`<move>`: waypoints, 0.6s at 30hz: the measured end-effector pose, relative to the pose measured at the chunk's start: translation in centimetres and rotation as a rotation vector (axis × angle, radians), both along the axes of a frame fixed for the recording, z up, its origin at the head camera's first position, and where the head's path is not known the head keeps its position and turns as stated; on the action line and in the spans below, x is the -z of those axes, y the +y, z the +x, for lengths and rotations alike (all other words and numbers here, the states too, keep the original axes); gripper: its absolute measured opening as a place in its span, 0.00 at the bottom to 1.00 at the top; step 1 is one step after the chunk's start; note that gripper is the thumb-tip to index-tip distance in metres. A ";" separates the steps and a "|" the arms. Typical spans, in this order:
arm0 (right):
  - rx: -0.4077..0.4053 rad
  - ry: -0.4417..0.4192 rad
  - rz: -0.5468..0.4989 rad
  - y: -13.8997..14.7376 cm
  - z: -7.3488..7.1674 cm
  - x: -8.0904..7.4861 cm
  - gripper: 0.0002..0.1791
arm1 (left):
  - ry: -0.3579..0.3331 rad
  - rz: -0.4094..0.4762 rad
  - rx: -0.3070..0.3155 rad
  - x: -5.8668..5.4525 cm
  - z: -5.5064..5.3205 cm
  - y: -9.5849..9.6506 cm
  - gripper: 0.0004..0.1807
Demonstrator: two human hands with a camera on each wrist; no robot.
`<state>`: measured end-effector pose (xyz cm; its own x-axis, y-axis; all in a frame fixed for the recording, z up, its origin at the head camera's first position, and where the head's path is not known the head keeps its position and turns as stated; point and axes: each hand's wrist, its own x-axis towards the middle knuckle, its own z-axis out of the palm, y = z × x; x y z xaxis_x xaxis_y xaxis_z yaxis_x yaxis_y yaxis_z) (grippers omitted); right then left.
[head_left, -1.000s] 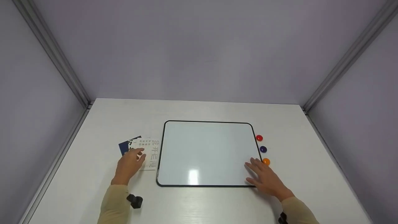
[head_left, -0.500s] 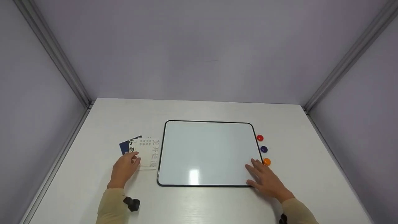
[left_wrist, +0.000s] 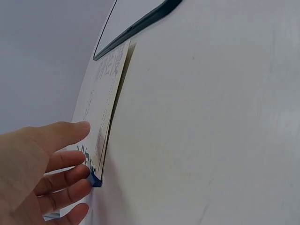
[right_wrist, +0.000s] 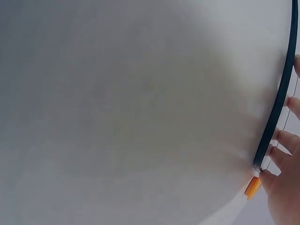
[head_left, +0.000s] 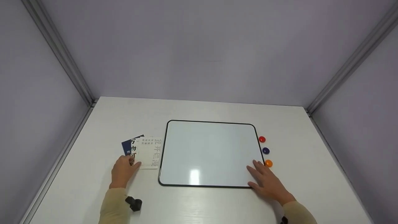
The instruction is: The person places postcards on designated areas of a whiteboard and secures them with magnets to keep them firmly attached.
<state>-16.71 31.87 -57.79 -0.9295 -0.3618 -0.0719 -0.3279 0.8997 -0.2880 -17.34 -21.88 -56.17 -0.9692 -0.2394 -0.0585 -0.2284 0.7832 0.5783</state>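
Observation:
A small stack of paper cards lies left of the whiteboard. The white card on top carries dark and grey characters, and a dark blue card sticks out behind it. My left hand is at the stack's lower left corner, fingers loosely bent and thumb apart from them. In the left wrist view the thumb and fingertips are close by the end of the white card. My right hand rests with spread fingers on the whiteboard's lower right corner, over its black frame.
Beside the whiteboard's right edge sit three round magnets: red, dark blue and orange, the orange one close to my right hand. Grey panels enclose the white table at the back and sides.
My left hand has drawn back from over the white card to the stack's lower left corner, uncovering more of the print. The right hand stays on the whiteboard. The view has shifted slightly.

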 end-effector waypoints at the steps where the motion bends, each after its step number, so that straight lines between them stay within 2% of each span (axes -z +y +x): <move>1: 0.004 -0.002 0.000 0.0 0.0 0.0 0.35 | -0.007 0.008 -0.010 0.1 -0.1 0.0 0.21; 9: 0.011 -0.006 -0.017 -0.1 0.2 0.0 0.35 | -0.036 0.031 -0.100 0.1 -0.4 0.5 0.21; 12: 0.014 0.004 -0.026 -0.1 0.4 -0.1 0.35 | -0.053 0.031 -0.112 -0.1 -0.5 0.8 0.21; 18: -0.014 0.063 -0.041 0.1 0.6 -0.1 0.34 | -0.138 0.013 -0.120 -0.9 -0.6 1.1 0.22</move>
<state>-16.14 31.98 -57.70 -0.9266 -0.3760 0.0013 -0.3587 0.8830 -0.3027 -17.93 -20.78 -55.30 -0.9160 -0.3516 -0.1931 -0.3982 0.7380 0.5448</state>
